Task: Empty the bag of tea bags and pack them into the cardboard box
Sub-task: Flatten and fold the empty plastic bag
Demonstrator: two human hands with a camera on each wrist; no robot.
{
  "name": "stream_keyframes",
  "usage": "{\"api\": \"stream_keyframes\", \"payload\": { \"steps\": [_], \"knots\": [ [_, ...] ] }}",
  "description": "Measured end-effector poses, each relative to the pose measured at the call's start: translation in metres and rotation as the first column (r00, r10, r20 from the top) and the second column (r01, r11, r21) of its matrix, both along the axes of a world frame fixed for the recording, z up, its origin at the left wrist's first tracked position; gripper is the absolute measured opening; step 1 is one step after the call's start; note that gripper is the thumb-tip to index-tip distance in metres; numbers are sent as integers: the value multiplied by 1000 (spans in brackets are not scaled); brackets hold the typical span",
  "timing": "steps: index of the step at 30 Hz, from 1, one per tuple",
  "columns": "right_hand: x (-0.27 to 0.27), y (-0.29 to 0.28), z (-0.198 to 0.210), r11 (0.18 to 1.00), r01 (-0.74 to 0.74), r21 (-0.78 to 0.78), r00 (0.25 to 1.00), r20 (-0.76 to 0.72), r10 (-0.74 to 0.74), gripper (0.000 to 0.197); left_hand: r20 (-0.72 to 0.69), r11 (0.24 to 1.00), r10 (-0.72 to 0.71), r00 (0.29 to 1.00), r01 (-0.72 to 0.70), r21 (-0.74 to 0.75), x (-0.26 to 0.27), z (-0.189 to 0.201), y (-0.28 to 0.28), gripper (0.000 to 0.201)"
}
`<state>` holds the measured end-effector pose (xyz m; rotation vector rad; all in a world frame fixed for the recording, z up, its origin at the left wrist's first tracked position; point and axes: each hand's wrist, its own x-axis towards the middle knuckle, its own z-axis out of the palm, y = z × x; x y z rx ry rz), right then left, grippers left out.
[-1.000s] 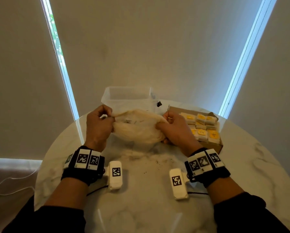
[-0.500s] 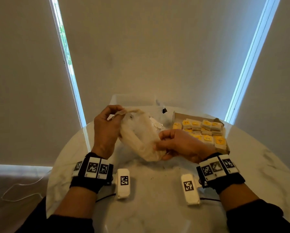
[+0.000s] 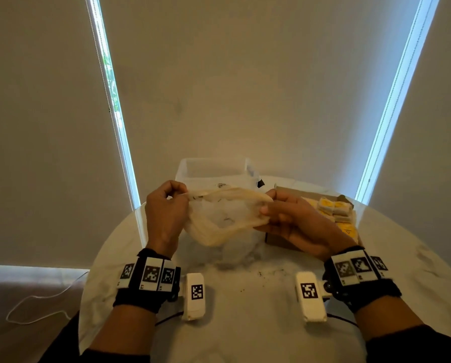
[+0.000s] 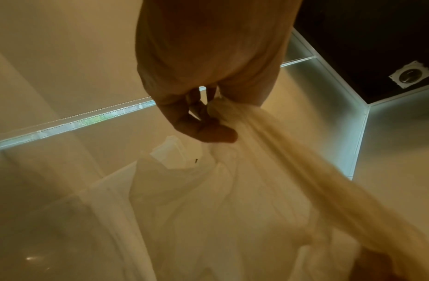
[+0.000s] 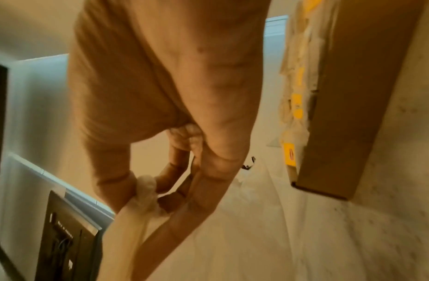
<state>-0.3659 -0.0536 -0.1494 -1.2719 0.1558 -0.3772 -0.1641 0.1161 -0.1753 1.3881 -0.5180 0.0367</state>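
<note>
Head view. Both hands are raised over the round marble table with the translucent plastic bag stretched between them. Left hand pinches the bag's rim at 9 o'clock of the bag, fingers curled on the film. Right hand grips the opposite rim at 3 o'clock, thumb and fingers closed on a bunched edge. The bag hangs slack and looks empty; only a few dark specks show inside. Cardboard box sits at 3 o'clock of the bag, partly behind the right hand; rows of yellow-labelled tea bags fill its visible part. Judgement: emptying and packing appear essentially done; what is left is a last check of the bag and setting it aside. No loose tea bags visible on the table.

Around: clear plastic bin at 12 o'clock, just behind the bag; dark crumbs scattered at 6 o'clock. Nothing blocks the box except the right forearm over its near edge.

Left wrist view. Left-hand fingertips are closed on a twisted strip of the bag, which fans out toward 5 o'clock. Bin corner is faintly visible through the film.

Right wrist view. Right-hand fingers are curled round a gathered wad of the bag's rim. Box wall stands at 2 o'clock, tea bags showing along its open face. Picture blurred; cannot tell whether the box is full.
</note>
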Motion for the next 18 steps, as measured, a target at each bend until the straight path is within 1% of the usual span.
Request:
{"api": "stream_keyframes", "payload": {
  "steps": [2,3,4,5,6,7,8,9,10,11,12,13,14,15,16,17,18],
  "knots": [
    [2,-5,-2,989,124,-79,991,-31,-127,8,-15,992,-122,992,122,5,-3,3,1,38],
    [3,-7,-3,972,206,-110,977,-38,-211,11,-22,980,-200,979,201,7,-4,5,2,37],
    [4,-8,-5,937,301,-176,949,-37,-312,14,-28,959,-282,959,282,10,-6,8,3,32],
    [5,-11,-9,877,396,-271,908,-26,-418,17,-31,935,-354,935,355,18,-8,11,4,25],
    [5,-13,-12,797,474,-374,857,-10,-515,19,-28,913,-405,914,406,33,-9,14,6,19],
    [6,-14,-16,705,527,-475,805,14,-593,19,-16,903,-427,904,427,53,-10,16,6,17],
    [6,-15,-18,622,551,-557,764,38,-644,19,5,907,-415,910,414,71,-11,17,7,17],
    [6,-15,-19,576,549,-606,746,45,-664,21,27,925,-375,927,372,79,-12,18,7,17],
    [7,-14,-19,574,526,-627,751,27,-659,24,43,946,-320,946,317,73,-11,18,7,18],
    [7,-13,-18,612,487,-623,775,-14,-632,26,44,961,-273,961,270,61,-12,18,6,19],
    [7,-12,-14,687,431,-585,817,-70,-573,26,32,972,-235,971,234,38,-12,18,5,21],
    [7,-12,-10,786,361,-502,871,-120,-477,23,9,979,-202,979,202,7,-12,18,5,21],
    [6,-12,-6,881,284,-378,923,-143,-358,19,-13,986,-168,986,168,-20,-9,18,4,19],
    [4,-12,-4,942,212,-262,959,-132,-253,14,-30,991,-131,991,130,-39,-6,17,4,16],
    [2,-12,-1,963,169,-209,975,-106,-194,12,-41,994,-98,994,96,-45,-3,16,4,15],
    [1,-12,0,960,167,-223,978,-83,-189,12,-51,997,-71,996,69,-39,-1,15,4,18],
    [0,-11,0,946,194,-261,973,-67,-219,12,-58,998,-55,997,54,-18,1,14,4,21]
  ]
}}
